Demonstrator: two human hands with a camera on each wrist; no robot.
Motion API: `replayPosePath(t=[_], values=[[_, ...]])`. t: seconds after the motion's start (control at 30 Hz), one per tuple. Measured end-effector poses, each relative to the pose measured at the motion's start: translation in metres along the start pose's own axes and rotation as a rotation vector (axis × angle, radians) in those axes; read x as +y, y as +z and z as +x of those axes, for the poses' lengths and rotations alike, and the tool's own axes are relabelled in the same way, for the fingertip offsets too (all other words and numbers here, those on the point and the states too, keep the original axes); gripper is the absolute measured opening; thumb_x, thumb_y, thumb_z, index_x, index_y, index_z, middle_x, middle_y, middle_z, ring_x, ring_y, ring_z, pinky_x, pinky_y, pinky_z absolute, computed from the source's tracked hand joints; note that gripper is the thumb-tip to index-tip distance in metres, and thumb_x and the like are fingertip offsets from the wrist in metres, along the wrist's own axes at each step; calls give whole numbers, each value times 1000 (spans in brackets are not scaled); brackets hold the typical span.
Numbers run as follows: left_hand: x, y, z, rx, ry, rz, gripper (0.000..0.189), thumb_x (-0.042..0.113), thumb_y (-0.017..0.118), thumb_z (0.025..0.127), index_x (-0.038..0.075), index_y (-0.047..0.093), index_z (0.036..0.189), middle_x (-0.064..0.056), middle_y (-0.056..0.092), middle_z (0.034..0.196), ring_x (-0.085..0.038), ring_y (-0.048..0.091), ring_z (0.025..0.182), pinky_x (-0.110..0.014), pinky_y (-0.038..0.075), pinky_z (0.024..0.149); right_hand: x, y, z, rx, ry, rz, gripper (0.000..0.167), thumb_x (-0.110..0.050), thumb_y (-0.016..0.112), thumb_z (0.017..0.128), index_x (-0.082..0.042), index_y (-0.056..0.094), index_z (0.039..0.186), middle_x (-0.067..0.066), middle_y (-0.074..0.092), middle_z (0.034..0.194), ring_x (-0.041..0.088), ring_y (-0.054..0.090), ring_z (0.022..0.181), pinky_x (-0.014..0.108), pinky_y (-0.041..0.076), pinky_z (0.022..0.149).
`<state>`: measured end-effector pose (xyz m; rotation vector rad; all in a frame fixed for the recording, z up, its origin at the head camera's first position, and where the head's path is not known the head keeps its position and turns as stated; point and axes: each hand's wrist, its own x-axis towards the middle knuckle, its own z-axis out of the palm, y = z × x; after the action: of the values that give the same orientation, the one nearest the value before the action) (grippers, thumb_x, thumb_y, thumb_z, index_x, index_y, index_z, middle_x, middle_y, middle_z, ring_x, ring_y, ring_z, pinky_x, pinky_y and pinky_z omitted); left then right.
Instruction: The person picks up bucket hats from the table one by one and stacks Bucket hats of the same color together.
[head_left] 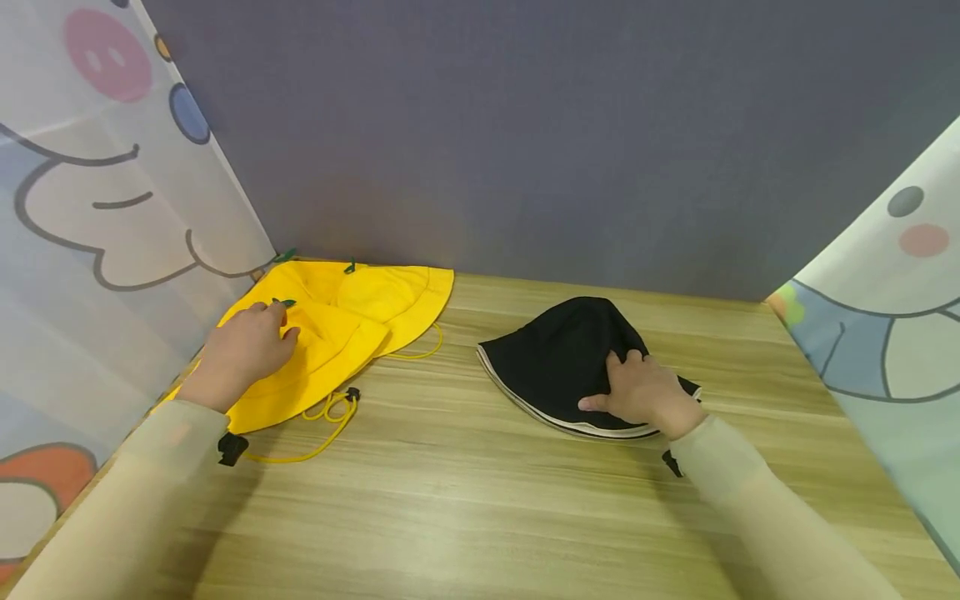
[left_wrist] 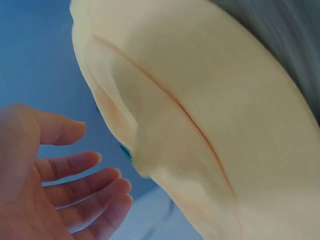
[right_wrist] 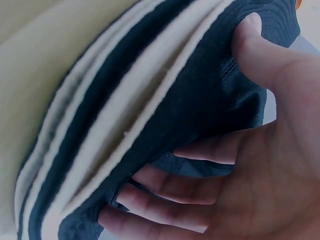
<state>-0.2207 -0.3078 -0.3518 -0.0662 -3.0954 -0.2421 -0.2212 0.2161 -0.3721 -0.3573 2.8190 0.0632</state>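
Overlapping yellow bucket hats [head_left: 330,367] with small green leaf tips lie at the left. My left hand [head_left: 251,346] is over the front one, its fingers loosely bent and nothing in its grasp. In the left wrist view, the fingertips [left_wrist: 112,175] are beside the hat's crown, near its green tip. On the right, a black bucket hat [head_left: 558,367] with white-edged brim lies on the table. My right hand [head_left: 645,392] rests on its right side with thumb and fingers spread. The right wrist view shows layered white brim edges [right_wrist: 132,130] beside the fingers.
Yellow cords [head_left: 330,429] with black cord stops [head_left: 232,448] trail from the yellow hats onto the wooden table [head_left: 450,508]. Another black cord stop [head_left: 672,463] lies beside the right wrist. A grey panel [head_left: 525,150] stands behind; cartoon-printed sheets [head_left: 105,183] flank both sides.
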Motion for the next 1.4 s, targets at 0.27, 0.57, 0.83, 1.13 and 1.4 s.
replayPosePath(t=[0.27,0.57,0.83,1.13,1.4], values=[[-40,2,-11,-37,-90,-23,53,30,55,102,-19,48,120,-41,51,109,-53,52,91,-61,46,71,26,0,3,-26,35,25,109,-71,58,91,14,28,152,46,35,140,65,40,125,70,47,86],[-68,0,-25,-233,-238,-9,98,65,37,101,-26,27,137,-51,37,122,-65,42,105,-71,41,83,45,-1,2,-47,62,72,109,-69,58,92,14,23,154,47,31,141,67,38,125,74,42,89],[-78,1,-23,-352,-274,-25,106,70,30,101,-28,20,139,-53,34,129,-68,42,107,-70,40,91,66,-2,-1,-44,79,96,109,-68,58,93,15,21,153,49,24,143,69,28,131,77,39,90],[-84,2,-23,-419,-238,-17,123,82,46,89,-32,25,133,-55,33,127,-64,43,104,-71,41,91,90,-2,-5,-66,116,157,113,-69,58,92,18,16,152,51,18,144,70,22,131,80,35,91],[-89,2,-23,-390,-229,-18,115,76,61,85,-31,36,120,-50,43,107,-53,47,89,-63,46,80,110,0,-10,-80,150,226,111,-61,61,94,20,13,151,53,13,142,73,15,130,82,28,95]])
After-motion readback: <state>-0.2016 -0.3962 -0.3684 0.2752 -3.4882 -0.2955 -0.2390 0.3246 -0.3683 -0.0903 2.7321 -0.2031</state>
